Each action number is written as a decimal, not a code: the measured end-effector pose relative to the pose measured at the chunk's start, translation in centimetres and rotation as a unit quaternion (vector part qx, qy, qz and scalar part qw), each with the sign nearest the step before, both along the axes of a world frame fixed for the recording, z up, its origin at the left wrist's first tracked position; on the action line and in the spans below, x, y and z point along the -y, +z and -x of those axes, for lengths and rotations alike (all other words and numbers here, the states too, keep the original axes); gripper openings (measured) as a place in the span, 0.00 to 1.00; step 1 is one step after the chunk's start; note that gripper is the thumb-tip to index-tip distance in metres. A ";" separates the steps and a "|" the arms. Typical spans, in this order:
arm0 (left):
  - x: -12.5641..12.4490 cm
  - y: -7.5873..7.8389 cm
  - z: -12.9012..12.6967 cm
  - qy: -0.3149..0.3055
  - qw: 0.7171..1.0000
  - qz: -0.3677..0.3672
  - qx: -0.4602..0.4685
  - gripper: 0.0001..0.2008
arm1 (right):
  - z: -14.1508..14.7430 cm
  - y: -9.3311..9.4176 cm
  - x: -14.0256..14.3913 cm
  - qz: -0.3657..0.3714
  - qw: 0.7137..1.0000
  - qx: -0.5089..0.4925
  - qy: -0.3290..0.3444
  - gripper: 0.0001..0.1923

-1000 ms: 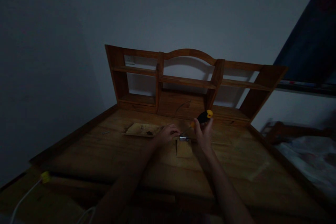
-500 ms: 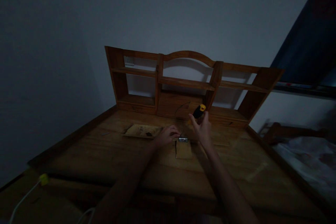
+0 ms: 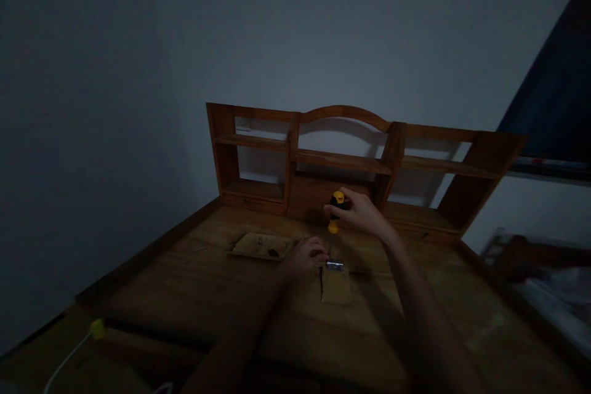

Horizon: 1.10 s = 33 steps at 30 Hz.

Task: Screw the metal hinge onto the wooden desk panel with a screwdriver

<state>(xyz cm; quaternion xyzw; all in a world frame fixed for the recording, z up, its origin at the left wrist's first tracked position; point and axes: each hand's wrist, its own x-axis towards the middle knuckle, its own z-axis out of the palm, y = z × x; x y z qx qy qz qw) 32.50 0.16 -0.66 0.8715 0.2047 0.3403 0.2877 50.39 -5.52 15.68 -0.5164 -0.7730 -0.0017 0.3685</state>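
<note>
My right hand (image 3: 359, 212) grips a screwdriver (image 3: 333, 229) by its black and yellow handle, holding it nearly upright with its thin shaft pointing down. Below the shaft lies a shiny metal piece that looks like a hinge (image 3: 335, 265), at the far edge of a small cardboard piece (image 3: 337, 288). My left hand (image 3: 308, 255) rests just left of the metal piece, its fingers closed together at the metal's left side. What is between those fingertips is too dark and small to make out. The screwdriver's tip is hard to see against the wood.
A longer cardboard strip (image 3: 258, 246) with dark marks lies left of my left hand on the wooden desk (image 3: 194, 301). A wooden shelf unit (image 3: 341, 163) stands along the back. A yellow plug (image 3: 97, 329) on a white cord is at the lower left.
My right hand has turned the screwdriver from a slant to nearly upright above the metal piece. My left hand stays beside the metal piece. The whole view has shifted slightly.
</note>
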 end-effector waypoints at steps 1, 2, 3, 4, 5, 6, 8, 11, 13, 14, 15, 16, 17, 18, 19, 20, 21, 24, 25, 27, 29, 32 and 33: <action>0.0 0.0 0.0 0.003 1.000 0.001 -0.007 0.09 | 0.0 0.5 -0.1 -0.009 1.000 0.001 -0.006 0.17; 0.0 0.0 -0.1 0.006 1.000 0.002 -0.016 0.09 | -0.1 1.0 -0.2 -0.016 1.000 -0.001 -0.012 0.17; -0.1 0.0 -0.1 0.009 1.000 0.003 -0.022 0.09 | -0.2 1.3 -0.2 -0.021 1.000 -0.006 -0.017 0.17; -0.1 -0.1 -0.1 0.012 1.000 0.004 -0.026 0.09 | -0.3 1.6 -0.2 -0.025 0.999 -0.011 -0.022 0.16; -0.2 -0.2 -0.2 0.013 1.000 0.003 -0.026 0.08 | -0.5 1.7 -0.2 -0.028 0.999 -0.013 -0.027 0.15; -0.3 -0.3 -0.2 0.012 1.000 0.002 -0.022 0.08 | -0.6 1.7 -0.1 -0.028 0.999 -0.010 -0.027 0.14; -0.4 -0.5 -0.2 0.011 1.000 -0.006 -0.009 0.08 | -0.9 1.7 0.2 -0.017 1.000 0.009 -0.009 0.11; -0.4 -0.5 -0.1 0.014 1.000 -0.017 -0.010 0.08 | -0.8 1.7 0.9 0.006 0.999 0.039 0.033 0.11; -0.4 -0.4 0.0 0.012 0.999 -0.020 -0.024 0.09 | -0.4 1.7 1.4 0.009 0.998 0.045 0.033 0.12; -0.4 -0.3 0.0 0.011 0.999 -0.021 -0.028 0.09 | -0.2 1.6 1.5 0.007 0.998 0.050 0.024 0.10; -0.4 -0.2 0.0 0.012 0.999 -0.021 -0.030 0.09 | 0.1 1.5 1.5 0.004 0.998 0.061 0.009 0.08; -0.5 -0.2 0.0 0.012 0.999 -0.023 -0.031 0.09 | 0.4 1.4 1.4 -0.001 0.997 0.076 -0.016 0.07; -0.5 -0.1 0.0 0.010 0.999 -0.024 -0.033 0.09 | 0.6 1.3 1.2 -0.008 0.995 0.092 -0.044 0.08; -0.6 -0.2 0.0 0.008 0.999 -0.026 -0.033 0.09 | 0.7 1.1 1.1 -0.015 0.992 0.106 -0.071 0.09; -0.6 -0.2 0.0 0.007 0.999 -0.026 -0.033 0.09 | 0.8 1.0 0.9 -0.021 0.989 0.115 -0.088 0.10; -0.7 -0.3 0.0 0.006 0.999 -0.025 -0.033 0.09 | 0.8 0.9 0.7 -0.025 0.989 0.118 -0.088 0.09; -0.7 -0.3 0.1 0.004 0.999 -0.023 -0.032 0.10 | 0.8 0.9 0.6 -0.026 0.990 0.116 -0.075 0.08; -0.5 -0.4 0.2 0.002 1.000 -0.018 -0.021 0.11 | 0.5 1.0 0.5 -0.020 0.995 0.098 -0.024 0.07; -0.4 -0.3 0.3 -0.001 1.000 -0.017 -0.020 0.11 | 0.4 1.0 0.5 -0.017 0.995 0.094 -0.022 0.09; 0.0 -0.1 0.4 -0.001 1.000 -0.018 -0.018 0.10 | 0.3 1.1 0.5 -0.015 0.995 0.095 -0.033 0.10; 0.3 0.2 0.4 0.002 1.000 -0.021 -0.021 0.10 | 0.3 1.0 0.4 -0.024 0.993 0.108 -0.047 0.10; 0.7 0.4 0.4 0.016 0.999 -0.033 -0.024 0.08 | 0.5 1.0 0.3 -0.044 0.990 0.124 -0.050 0.06; 0.8 0.4 0.3 0.020 0.999 -0.037 -0.026 0.08 | 0.6 1.0 0.3 -0.047 0.990 0.123 -0.043 0.05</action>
